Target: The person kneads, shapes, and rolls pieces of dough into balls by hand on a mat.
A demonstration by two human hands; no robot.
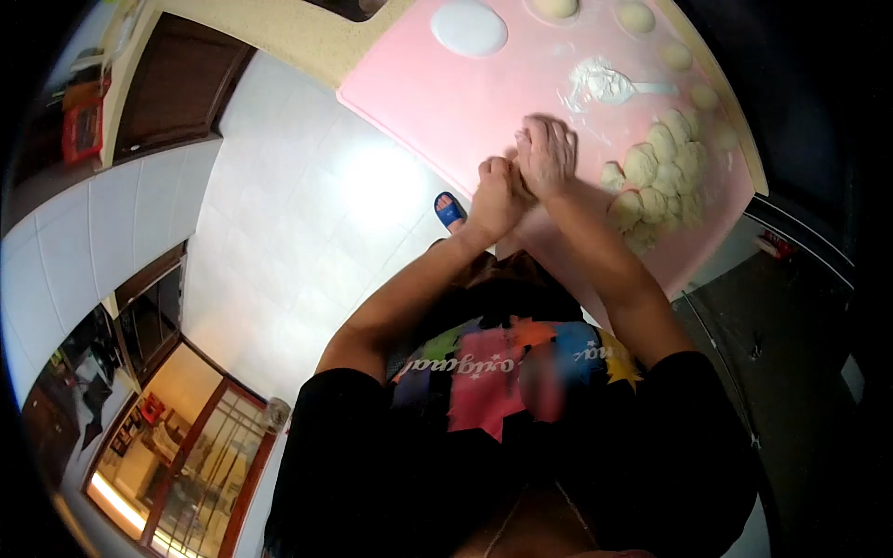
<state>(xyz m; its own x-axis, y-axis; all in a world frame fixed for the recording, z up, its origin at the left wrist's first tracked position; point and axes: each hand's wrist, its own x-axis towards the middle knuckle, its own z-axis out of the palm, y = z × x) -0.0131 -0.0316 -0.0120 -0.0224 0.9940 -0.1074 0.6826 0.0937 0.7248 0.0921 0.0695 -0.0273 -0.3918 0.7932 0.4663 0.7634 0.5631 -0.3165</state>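
Note:
My left hand is at the near edge of the pink mat, its fingers curled; what they hold, if anything, is hidden. Right beside it, touching it, my right hand lies over the mat with its fingers stretched forward. A heap of pale dough pieces sits to the right of my right hand. Beyond my hands, a white spoon rests with its bowl in a pile of white flour.
A white round lid or plate lies at the mat's far left. Round dough balls line the far right edge. Below the counter at the left are the tiled floor and a foot in a blue slipper.

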